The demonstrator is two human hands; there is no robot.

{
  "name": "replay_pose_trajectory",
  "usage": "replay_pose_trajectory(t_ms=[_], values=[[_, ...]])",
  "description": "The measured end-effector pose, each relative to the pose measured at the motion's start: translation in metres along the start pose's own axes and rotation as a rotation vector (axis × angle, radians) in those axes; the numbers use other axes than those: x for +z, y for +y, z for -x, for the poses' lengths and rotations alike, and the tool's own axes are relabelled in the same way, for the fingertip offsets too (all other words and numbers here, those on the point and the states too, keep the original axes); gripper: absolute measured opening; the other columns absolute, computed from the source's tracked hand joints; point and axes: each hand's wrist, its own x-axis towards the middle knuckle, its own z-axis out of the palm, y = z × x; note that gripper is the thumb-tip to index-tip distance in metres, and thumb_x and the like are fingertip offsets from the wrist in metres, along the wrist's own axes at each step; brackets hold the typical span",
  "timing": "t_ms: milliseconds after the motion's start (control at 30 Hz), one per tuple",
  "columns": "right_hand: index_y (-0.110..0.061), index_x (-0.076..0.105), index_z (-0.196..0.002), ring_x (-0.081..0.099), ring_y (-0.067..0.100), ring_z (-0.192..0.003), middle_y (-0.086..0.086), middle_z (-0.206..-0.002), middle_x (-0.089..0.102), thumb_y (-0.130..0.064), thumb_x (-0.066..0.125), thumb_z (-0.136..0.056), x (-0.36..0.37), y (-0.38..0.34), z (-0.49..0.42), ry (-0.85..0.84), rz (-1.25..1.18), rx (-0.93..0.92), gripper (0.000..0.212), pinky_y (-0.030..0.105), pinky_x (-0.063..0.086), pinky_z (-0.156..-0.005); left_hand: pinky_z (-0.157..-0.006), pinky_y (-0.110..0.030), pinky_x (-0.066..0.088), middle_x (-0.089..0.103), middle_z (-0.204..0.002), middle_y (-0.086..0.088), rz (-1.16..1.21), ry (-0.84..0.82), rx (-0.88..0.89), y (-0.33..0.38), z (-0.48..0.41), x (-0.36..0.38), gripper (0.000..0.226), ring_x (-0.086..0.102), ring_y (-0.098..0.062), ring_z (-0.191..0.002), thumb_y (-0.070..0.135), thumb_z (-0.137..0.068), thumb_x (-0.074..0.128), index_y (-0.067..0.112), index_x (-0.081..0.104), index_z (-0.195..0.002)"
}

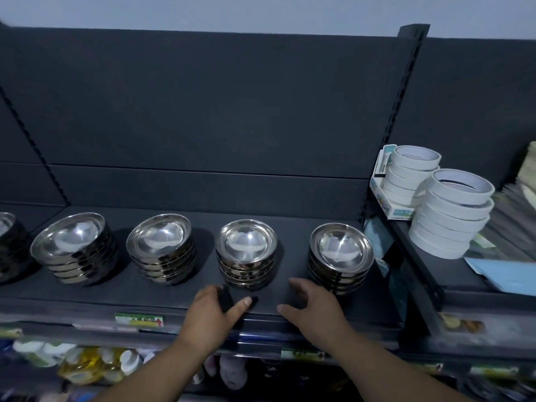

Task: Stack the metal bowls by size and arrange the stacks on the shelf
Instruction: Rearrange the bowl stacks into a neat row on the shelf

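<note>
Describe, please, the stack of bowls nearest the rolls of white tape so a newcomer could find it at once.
Start at the dark shelf carrying a row of metal bowl stacks. Follow the row to its right end, beside the upright post and the white tape rolls. The rightmost bowl stack stands just beyond the right hand, with no stack between it and the tape.

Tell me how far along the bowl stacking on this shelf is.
Mostly done, it seems: four full stacks of metal bowls stand in a row on the dark shelf, a fifth cut off at the frame's left edge. Left hand and right hand hold no bowl, near the third stack. No loose bowls show; perhaps only spacing remains.
</note>
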Motion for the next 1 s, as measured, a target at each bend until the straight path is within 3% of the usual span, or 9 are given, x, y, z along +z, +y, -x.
replay_pose_trajectory(t_ms=[167,267,367,500,600,700,800,933,1000], values=[[-0.019,0.064,-0.124,0.057,-0.001,-0.1,-0.008,-0.115,0.067,-0.028,0.078,-0.079,-0.021,0.02,0.023,0.056,0.071,-0.016,0.048,0.006,0.037,-0.085,-0.09,-0.021,0.048,0.066,-0.118,-0.001,-0.061,-0.019,0.066,0.014,0.021,0.017,0.056,0.064,-0.014,-0.105,0.056,-0.082,0.063,0.017,0.061,-0.122],[-0.023,0.068,-0.098,0.06,0.003,-0.087,-0.012,-0.092,0.067,-0.033,0.078,-0.079,-0.04,0.037,0.035,0.172,0.104,-0.008,0.024,0.004,0.038,-0.069,-0.091,-0.014,0.039,0.062,-0.125,-0.001,-0.039,0.016,0.175,0.032,0.031,0.035,0.051,0.06,-0.012,-0.112,0.046,-0.084,0.066,0.019,0.059,-0.127],[-0.02,0.057,-0.084,0.059,0.013,-0.081,-0.006,-0.085,0.062,-0.034,0.08,-0.075,-0.059,0.053,0.038,0.327,0.109,-0.003,0.028,0.018,0.038,-0.066,-0.101,-0.015,0.033,0.052,-0.138,0.0,0.016,0.009,0.227,0.053,0.029,0.051,0.063,0.05,-0.013,-0.125,0.045,-0.083,0.068,0.02,0.049,-0.137],[-0.019,0.051,-0.105,0.057,0.015,-0.096,-0.001,-0.104,0.059,-0.027,0.083,-0.072,-0.075,0.065,0.03,0.382,0.059,-0.017,0.047,0.023,0.041,-0.081,-0.114,-0.034,0.033,0.034,-0.153,0.0,0.195,-0.086,0.182,0.082,0.016,0.068,0.093,0.036,-0.016,-0.139,0.047,-0.075,0.075,0.024,0.025,-0.15],[-0.019,0.046,-0.131,0.054,0.014,-0.115,-0.001,-0.125,0.057,-0.023,0.083,-0.073,-0.084,0.066,0.018,0.303,0.009,-0.015,0.069,0.029,0.045,-0.098,-0.116,-0.034,0.03,0.03,-0.155,0.004,0.291,-0.129,0.174,0.098,0.007,0.081,0.107,0.031,-0.015,-0.141,0.042,-0.071,0.081,0.027,0.013,-0.153],[-0.023,0.033,-0.145,0.05,0.01,-0.125,-0.006,-0.136,0.054,-0.019,0.083,-0.072,-0.088,0.067,0.006,0.197,-0.051,-0.032,0.088,0.034,0.041,-0.11,-0.113,-0.028,0.031,0.041,-0.146,0.01,0.395,-0.169,0.155,0.101,0.001,0.094,0.108,0.037,-0.008,-0.135,0.033,-0.071,0.083,0.03,0.013,-0.153],[-0.026,0.027,-0.148,0.052,0.01,-0.125,-0.009,-0.137,0.053,-0.014,0.082,-0.072,-0.087,0.069,0.0,0.165,-0.1,-0.028,0.094,0.035,0.041,-0.11,-0.111,-0.031,0.039,0.051,-0.137,0.015,0.479,-0.183,0.167,0.1,-0.001,0.106,0.099,0.048,-0.005,-0.127,0.025,-0.072,0.083,0.036,0.022,-0.149],[-0.027,0.025,-0.149,0.052,0.004,-0.116,-0.015,-0.127,0.049,-0.01,0.079,-0.077,-0.086,0.065,0.003,0.132,-0.127,-0.041,0.091,0.021,0.04,-0.099,-0.107,-0.03,0.043,0.052,-0.133,0.017,0.53,-0.165,0.174,0.101,-0.001,0.106,0.095,0.054,-0.004,-0.118,0.016,-0.075,0.08,0.034,0.024,-0.149],[-0.028,0.024,-0.149,0.051,0.004,-0.114,-0.017,-0.126,0.047,-0.009,0.078,-0.077,-0.084,0.063,0.004,0.118,-0.131,-0.045,0.092,0.022,0.041,-0.098,-0.106,-0.032,0.044,0.055,-0.131,0.016,0.555,-0.174,0.18,0.099,-0.004,0.104,0.096,0.056,0.002,-0.112,0.013,-0.072,0.082,0.033,0.026,-0.148]])
